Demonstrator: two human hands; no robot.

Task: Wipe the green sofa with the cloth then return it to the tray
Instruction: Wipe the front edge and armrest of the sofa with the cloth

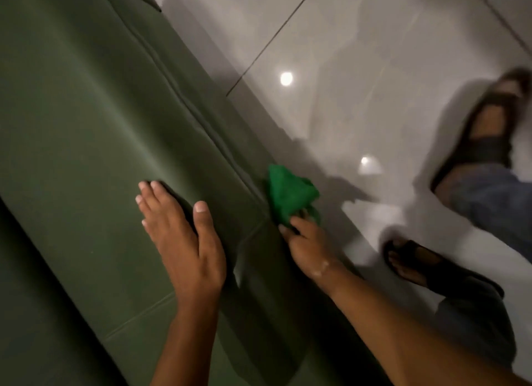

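The dark green sofa (86,121) fills the left half of the tilted view, its seat cushion running diagonally. My left hand (184,241) lies flat on the seat, fingers spread, holding nothing. My right hand (305,239) grips a bunched bright green cloth (289,195) and presses it against the sofa's front edge, by the seam. No tray is in view.
Glossy grey floor tiles (331,69) spread to the right of the sofa, with light reflections. My two feet in black sandals (431,267) stand on the tiles close to the sofa front, below blue jeans legs (489,201).
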